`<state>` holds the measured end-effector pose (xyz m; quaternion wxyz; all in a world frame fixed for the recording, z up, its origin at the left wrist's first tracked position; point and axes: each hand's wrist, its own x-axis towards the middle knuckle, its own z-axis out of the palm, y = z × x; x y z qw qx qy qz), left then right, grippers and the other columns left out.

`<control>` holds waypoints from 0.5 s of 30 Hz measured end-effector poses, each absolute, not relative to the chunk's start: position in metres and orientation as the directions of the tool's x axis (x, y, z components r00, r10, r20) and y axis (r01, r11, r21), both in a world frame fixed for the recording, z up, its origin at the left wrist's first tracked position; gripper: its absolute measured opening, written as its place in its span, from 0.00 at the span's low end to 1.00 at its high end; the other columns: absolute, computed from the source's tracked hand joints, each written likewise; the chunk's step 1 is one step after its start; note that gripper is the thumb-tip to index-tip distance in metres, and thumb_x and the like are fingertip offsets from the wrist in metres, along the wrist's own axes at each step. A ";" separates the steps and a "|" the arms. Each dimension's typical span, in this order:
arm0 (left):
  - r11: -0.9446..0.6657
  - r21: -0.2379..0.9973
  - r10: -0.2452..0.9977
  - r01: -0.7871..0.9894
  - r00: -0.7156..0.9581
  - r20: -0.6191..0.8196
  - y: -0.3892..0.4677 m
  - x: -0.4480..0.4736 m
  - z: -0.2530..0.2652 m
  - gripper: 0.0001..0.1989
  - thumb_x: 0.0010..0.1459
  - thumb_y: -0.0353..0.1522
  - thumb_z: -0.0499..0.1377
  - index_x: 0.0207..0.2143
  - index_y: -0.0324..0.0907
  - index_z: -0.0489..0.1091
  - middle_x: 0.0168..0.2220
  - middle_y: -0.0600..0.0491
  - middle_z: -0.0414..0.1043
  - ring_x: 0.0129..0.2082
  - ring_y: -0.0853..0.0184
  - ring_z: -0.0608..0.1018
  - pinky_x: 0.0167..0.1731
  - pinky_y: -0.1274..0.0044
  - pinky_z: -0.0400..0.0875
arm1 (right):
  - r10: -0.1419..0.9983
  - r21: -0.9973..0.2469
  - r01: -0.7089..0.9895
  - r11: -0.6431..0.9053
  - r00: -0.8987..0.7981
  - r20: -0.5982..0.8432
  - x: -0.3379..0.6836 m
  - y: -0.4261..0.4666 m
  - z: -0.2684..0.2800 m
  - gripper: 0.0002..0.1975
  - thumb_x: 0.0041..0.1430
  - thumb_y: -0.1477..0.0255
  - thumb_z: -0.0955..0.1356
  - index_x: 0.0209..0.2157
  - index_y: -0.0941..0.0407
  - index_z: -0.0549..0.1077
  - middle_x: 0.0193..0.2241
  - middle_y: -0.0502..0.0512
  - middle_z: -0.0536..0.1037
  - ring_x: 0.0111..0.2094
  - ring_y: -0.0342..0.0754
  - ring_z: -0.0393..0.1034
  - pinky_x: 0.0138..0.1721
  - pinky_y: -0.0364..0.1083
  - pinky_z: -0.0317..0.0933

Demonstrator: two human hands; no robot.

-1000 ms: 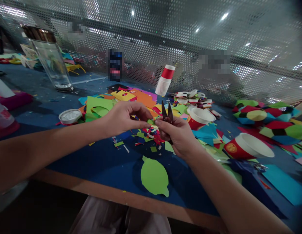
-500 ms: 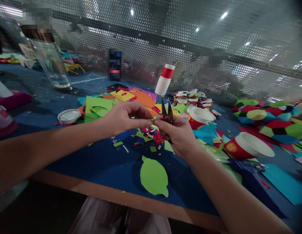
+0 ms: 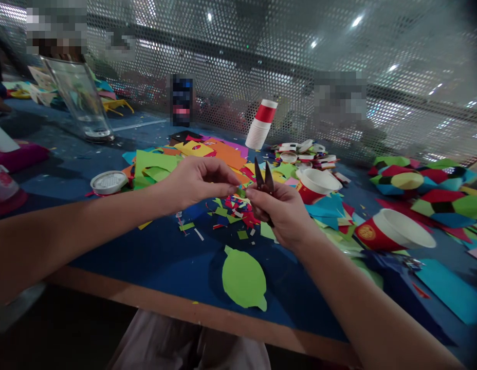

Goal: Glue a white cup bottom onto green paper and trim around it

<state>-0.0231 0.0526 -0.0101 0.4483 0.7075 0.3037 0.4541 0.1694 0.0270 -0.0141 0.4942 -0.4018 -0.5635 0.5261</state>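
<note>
Between thumb and fingertips, my left hand [image 3: 207, 180] pinches a small piece of green paper [image 3: 241, 193]. My right hand [image 3: 280, 210] grips a pair of scissors [image 3: 264, 180], blades pointing up and apart, and its thumb and finger meet the other side of the same green piece. Below the hands lie many cut paper scraps [image 3: 242, 235] in several colours. Flat near the table's front edge rests a green paper oval [image 3: 244, 280] with a small tab at each end.
Coloured paper sheets [image 3: 223, 154] pile up behind my hands. Red-and-white paper cups [image 3: 392, 231] stand or lie to the right, with a stack of cups [image 3: 261, 125] at the back. A tall glass [image 3: 78, 97] stands back left, a round tin lid [image 3: 108, 182] nearer. Perforated metal panels rise behind.
More of the small green paper shows between my fingertips than before. My left fingers have shifted slightly, and the scissors remain in my right hand.
</note>
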 end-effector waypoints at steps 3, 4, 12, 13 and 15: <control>-0.400 0.916 0.841 0.024 0.407 0.357 0.053 -0.023 -0.010 0.06 0.45 0.29 0.68 0.28 0.42 0.76 0.27 0.58 0.77 0.28 0.72 0.78 0.33 0.80 0.72 | 0.970 -0.987 -0.071 0.145 -0.189 0.156 0.169 0.028 -0.015 0.09 0.41 0.70 0.76 0.24 0.57 0.75 0.13 0.40 0.63 0.15 0.36 0.49 0.17 0.42 0.40; -0.397 0.917 0.840 0.024 0.412 0.352 0.053 -0.023 -0.010 0.06 0.45 0.30 0.68 0.29 0.42 0.76 0.27 0.58 0.77 0.28 0.72 0.78 0.33 0.80 0.72 | 0.970 -0.987 -0.070 0.147 -0.184 0.158 0.169 0.029 -0.015 0.09 0.41 0.70 0.76 0.24 0.57 0.75 0.13 0.40 0.63 0.16 0.36 0.49 0.17 0.42 0.40; -0.540 0.840 0.754 0.056 0.477 0.452 0.050 -0.025 -0.012 0.12 0.47 0.30 0.69 0.37 0.41 0.76 0.31 0.55 0.78 0.32 0.70 0.79 0.32 0.80 0.74 | 0.967 -0.983 -0.063 0.172 -0.178 0.181 0.168 0.026 -0.015 0.08 0.43 0.68 0.75 0.24 0.56 0.75 0.14 0.41 0.62 0.17 0.37 0.49 0.19 0.43 0.40; -0.557 0.829 0.743 0.057 0.480 0.466 0.049 -0.025 -0.012 0.12 0.47 0.31 0.69 0.37 0.41 0.76 0.31 0.55 0.79 0.32 0.69 0.79 0.31 0.80 0.74 | 0.965 -0.983 -0.058 0.175 -0.187 0.183 0.168 0.026 -0.015 0.08 0.43 0.68 0.74 0.24 0.56 0.75 0.14 0.41 0.61 0.17 0.37 0.49 0.19 0.43 0.40; -0.587 0.806 0.727 0.068 0.482 0.489 0.049 -0.026 -0.013 0.11 0.48 0.31 0.69 0.36 0.41 0.77 0.31 0.54 0.79 0.31 0.69 0.79 0.31 0.80 0.74 | 0.964 -0.983 -0.048 0.177 -0.193 0.183 0.168 0.025 -0.015 0.08 0.44 0.68 0.74 0.23 0.56 0.74 0.14 0.41 0.60 0.17 0.37 0.49 0.19 0.43 0.40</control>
